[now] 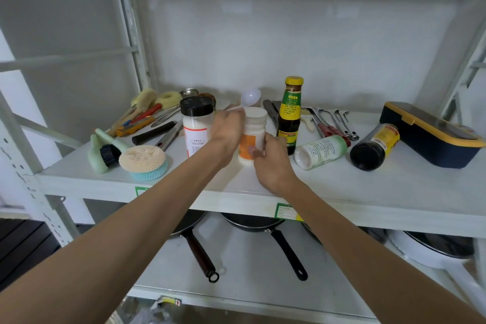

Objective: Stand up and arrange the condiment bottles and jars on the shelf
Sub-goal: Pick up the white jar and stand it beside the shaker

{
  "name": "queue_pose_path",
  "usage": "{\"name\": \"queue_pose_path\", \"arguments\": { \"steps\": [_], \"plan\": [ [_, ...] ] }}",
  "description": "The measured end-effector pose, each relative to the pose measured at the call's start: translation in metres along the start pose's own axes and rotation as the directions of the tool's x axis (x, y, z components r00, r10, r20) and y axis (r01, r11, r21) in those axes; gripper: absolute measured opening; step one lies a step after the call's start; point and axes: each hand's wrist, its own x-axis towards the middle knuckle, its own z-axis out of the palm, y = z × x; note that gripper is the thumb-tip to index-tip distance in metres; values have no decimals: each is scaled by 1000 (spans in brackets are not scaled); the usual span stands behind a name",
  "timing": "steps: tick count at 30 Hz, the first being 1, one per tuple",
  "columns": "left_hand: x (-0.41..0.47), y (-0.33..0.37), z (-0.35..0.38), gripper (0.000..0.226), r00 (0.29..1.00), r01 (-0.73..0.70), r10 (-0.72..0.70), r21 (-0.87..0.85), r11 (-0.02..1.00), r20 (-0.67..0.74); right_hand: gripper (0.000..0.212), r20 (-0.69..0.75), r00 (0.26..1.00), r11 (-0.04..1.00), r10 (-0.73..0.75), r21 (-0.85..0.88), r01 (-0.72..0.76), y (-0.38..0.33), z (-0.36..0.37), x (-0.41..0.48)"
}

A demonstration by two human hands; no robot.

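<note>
Everything sits around the white jar (253, 134), upright at the middle of the shelf (368, 187). Far to its left lie a green brush (104, 150) and a round scrubber (143, 162). Just left of it stands the black-lidded jar (196, 123), upright. The left hand (228, 129) wraps the white jar's left side near the top; the right hand (272, 163) grips its lower right side, thumb across the orange label, so both hands hold it. Just right of it, behind the right hand, stands the sauce bottle (290, 113), upright. Further right a green-white bottle (320, 151) lies on its side, then a dark jar (374, 146), also toppled, and a navy box (431, 134) at the far right.
</note>
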Motion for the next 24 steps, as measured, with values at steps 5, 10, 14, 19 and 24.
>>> {"name": "queue_pose_path", "arguments": {
  "steps": [5, 10, 14, 19, 24],
  "plan": [
    [-9, -5, -2, 20, 998, -39, 39, 2, 999, 49, 41, -16, 1000, 996, 9, 93, -7, -1, 0, 0],
    [-19, -7, -4, 26, 996, -69, 69, -6, 998, 58, 43, 31, 999, 966, -8, 258, 0, 0, -10, -6],
    [-25, -9, 0, 37, 996, -89, 89, 23, 996, -21, 45, 114, 992, 945, -54, 327, 13, -2, -17, -8],
    [-29, -7, 1, 41, 992, -110, 113, 63, 992, -59, 40, 156, 986, 942, -58, 337, 2, -4, -23, -8],
    [-29, -4, -2, 43, 990, -123, 130, 114, 986, -50, 37, 44, 997, 976, -67, 209, 57, 2, -21, -2]
  ]
}}
